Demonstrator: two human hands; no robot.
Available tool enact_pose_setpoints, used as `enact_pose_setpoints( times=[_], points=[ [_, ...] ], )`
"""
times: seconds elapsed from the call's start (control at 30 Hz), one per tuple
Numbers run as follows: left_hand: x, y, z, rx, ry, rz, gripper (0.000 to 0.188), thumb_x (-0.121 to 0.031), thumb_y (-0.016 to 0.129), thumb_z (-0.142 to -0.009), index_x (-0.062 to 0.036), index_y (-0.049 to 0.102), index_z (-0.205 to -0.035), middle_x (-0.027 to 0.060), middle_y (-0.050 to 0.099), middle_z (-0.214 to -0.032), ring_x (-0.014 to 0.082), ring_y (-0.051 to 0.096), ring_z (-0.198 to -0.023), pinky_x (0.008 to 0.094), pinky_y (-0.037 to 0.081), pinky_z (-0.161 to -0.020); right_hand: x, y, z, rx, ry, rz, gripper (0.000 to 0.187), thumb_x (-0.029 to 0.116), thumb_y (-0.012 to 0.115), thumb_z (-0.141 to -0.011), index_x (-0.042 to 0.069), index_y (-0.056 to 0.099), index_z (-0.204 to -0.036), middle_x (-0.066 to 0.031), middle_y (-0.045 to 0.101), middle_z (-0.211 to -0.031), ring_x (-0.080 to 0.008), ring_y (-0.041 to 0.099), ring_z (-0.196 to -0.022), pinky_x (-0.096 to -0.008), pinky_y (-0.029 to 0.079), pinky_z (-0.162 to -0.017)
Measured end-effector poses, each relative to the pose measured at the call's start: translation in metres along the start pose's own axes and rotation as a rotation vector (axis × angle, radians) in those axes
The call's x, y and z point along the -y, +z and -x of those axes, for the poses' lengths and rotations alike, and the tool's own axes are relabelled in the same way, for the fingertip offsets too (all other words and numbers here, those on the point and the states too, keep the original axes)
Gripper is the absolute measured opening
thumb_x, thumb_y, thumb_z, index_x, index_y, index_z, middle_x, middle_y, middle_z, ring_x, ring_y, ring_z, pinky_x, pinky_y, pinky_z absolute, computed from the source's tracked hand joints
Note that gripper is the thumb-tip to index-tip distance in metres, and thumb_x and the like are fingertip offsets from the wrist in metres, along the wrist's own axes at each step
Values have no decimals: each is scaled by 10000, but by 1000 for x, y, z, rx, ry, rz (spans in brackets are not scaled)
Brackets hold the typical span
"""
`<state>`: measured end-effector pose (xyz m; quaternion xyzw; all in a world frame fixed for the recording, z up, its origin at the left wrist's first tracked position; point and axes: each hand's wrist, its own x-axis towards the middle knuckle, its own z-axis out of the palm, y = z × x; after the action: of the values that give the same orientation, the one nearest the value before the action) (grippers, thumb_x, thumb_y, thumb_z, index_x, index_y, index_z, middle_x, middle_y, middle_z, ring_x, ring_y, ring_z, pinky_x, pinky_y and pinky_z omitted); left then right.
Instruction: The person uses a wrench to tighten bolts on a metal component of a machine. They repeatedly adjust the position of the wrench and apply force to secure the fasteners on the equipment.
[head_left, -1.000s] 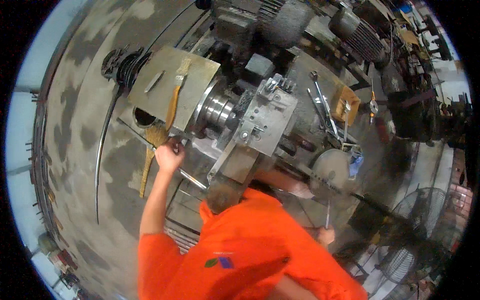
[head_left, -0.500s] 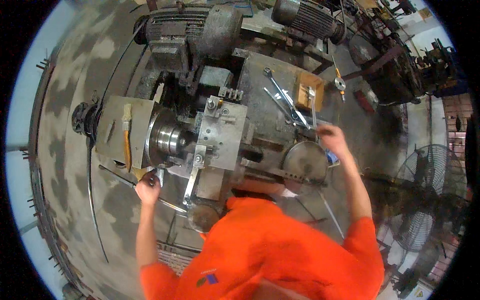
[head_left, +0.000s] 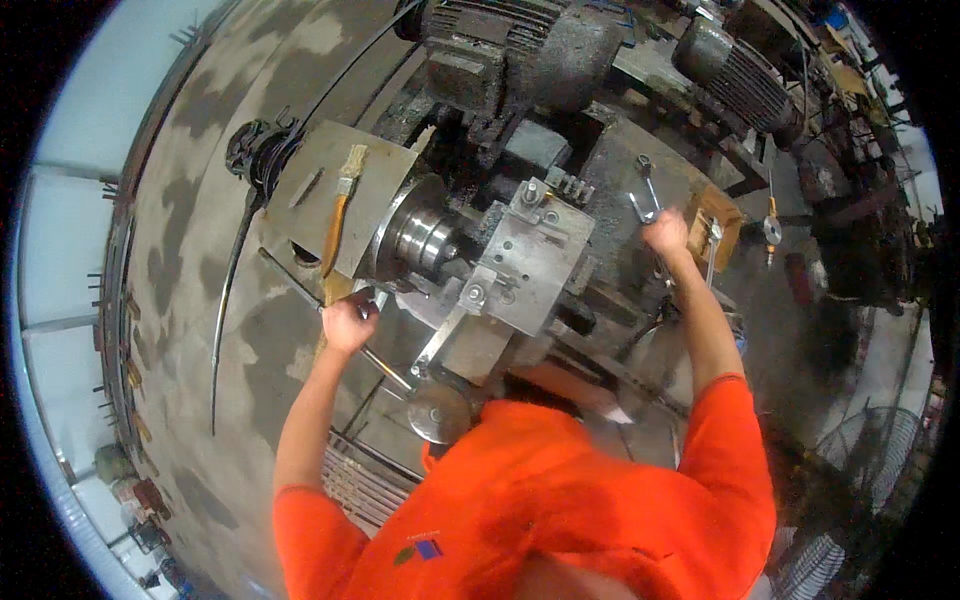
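Note:
My left hand (head_left: 350, 324) is closed in front of the lathe's chuck end, beside a long metal rod (head_left: 388, 368) that passes behind it. A little shiny metal shows at its fingertips, but I cannot make out what they hold. Above it, a shiny stepped round workpiece (head_left: 424, 240) sits in the chuck (head_left: 385, 245). My right hand (head_left: 665, 232) is closed on a shiny tool that looks like a vernier caliper (head_left: 645, 208), partly hidden by the fingers. Against it lies a wrench with a ring head (head_left: 645, 163).
A wooden-handled brush (head_left: 338, 225) lies on the headstock cover (head_left: 295, 205). The tool post (head_left: 540, 255) stands mid-lathe. Right of my right hand is an open box (head_left: 735, 212) with a wrench (head_left: 712, 250) at it. A large motor (head_left: 520, 50) stands behind; a fan (head_left: 880, 450) is at right.
The view has swung, so the machine appears further right and tilted. My right hand has moved from near the round plate up onto the tools. My left hand stays beside the rod.

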<state>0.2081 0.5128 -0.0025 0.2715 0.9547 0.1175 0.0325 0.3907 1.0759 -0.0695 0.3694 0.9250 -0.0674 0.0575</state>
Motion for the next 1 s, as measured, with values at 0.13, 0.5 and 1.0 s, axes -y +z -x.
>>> enact_pose_setpoints(
  times=[0.13, 0.5, 1.0],
  points=[
    [-11, -8, -4, 50, -20, 18, 256, -233, 608, -678, -152, 706, -901, 122, 635, -658, 276, 624, -604, 387, 498, -591, 2, 4, -42, 135, 116, 50, 395, 284, 615, -668, 20, 646, -960, -198, 569, -1083, -337, 537, -1075, -384, 456, -902],
    [-7, -5, 2, 62, -47, -79, 227, -221, 609, -664, -114, 692, -846, 122, 648, -704, 302, 633, -664, 393, 508, -623, -20, 46, -79, -30, 8, -235, 205, 269, 589, -674, 95, 677, -734, -143, 630, -725, -342, 614, -706, -398, 495, -650],
    [3, -4, 0, 111, 8, -55, 313, -258, 606, -644, -164, 682, -932, 116, 645, -709, 297, 629, -684, 415, 489, -624, 11, -93, -18, -353, -152, -1134, 207, 61, 538, -742, 3, 707, -848, -56, 643, -739, -99, 549, -679, -234, 431, -646]
  ],
)
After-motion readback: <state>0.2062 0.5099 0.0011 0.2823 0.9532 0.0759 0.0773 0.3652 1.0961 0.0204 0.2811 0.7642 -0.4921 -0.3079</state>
